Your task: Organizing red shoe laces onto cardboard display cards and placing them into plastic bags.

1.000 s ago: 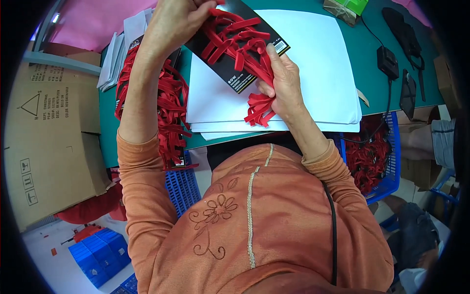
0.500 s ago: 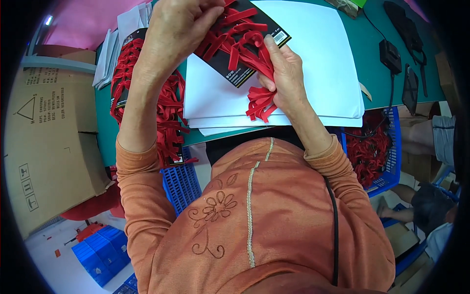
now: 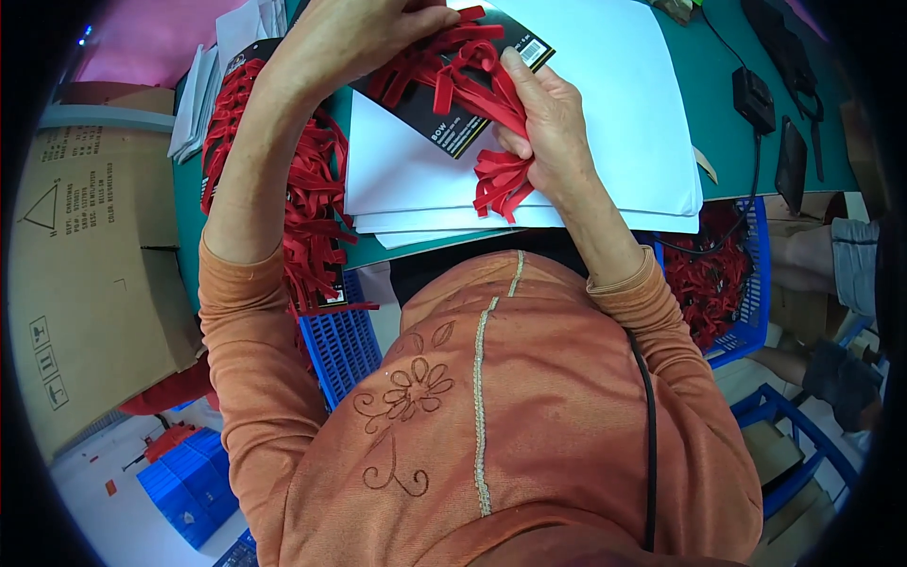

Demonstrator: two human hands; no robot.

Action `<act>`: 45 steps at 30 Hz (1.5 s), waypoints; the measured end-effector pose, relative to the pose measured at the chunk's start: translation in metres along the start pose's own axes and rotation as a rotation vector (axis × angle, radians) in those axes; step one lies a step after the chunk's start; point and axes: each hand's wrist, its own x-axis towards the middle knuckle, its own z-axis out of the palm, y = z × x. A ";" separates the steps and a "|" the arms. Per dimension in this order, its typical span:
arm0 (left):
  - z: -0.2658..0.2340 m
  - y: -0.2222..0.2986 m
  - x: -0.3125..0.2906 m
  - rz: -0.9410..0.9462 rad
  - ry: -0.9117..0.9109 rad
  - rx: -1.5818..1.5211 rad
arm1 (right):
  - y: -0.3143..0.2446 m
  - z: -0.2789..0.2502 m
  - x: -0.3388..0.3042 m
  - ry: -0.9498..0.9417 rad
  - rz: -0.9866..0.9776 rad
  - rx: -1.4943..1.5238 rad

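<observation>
Over a stack of white sheets (image 3: 406, 194), a black card (image 3: 451, 140) with several red velvet bows (image 3: 472, 59) on it is tilted. My right hand (image 3: 556, 118) is closed around the card's right side and a bunch of red bows. The loops of this bunch (image 3: 503, 181) hang out below the fist, and its thumb lies on top. At the card's upper left my left hand (image 3: 397, 33) is closed, thumb and fingers pinching the end of a red bow. Part of that grip lies at the top edge of the picture.
Left on the green table lie more carded red bows (image 3: 312, 213), overhanging its edge, and folded white papers (image 3: 200, 99). A cardboard carton (image 3: 104, 246) stands beside them. Blue baskets (image 3: 342, 345) are below; the right one holds red bows (image 3: 704, 293). A black device (image 3: 753, 99) with a cable lies right.
The card in my hands has shifted slightly up and left. My left hand has come lower and right over the bows; my right hand still grips the same bunch.
</observation>
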 end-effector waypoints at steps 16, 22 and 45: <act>0.026 0.007 0.004 0.182 -0.034 -0.092 | 0.000 -0.002 0.003 0.077 0.082 -0.029; 0.013 0.010 -0.001 -0.146 0.069 -0.169 | -0.004 0.002 0.004 0.060 0.086 0.000; 0.063 0.016 -0.038 0.394 0.632 0.060 | -0.013 0.005 0.007 0.100 0.091 -0.098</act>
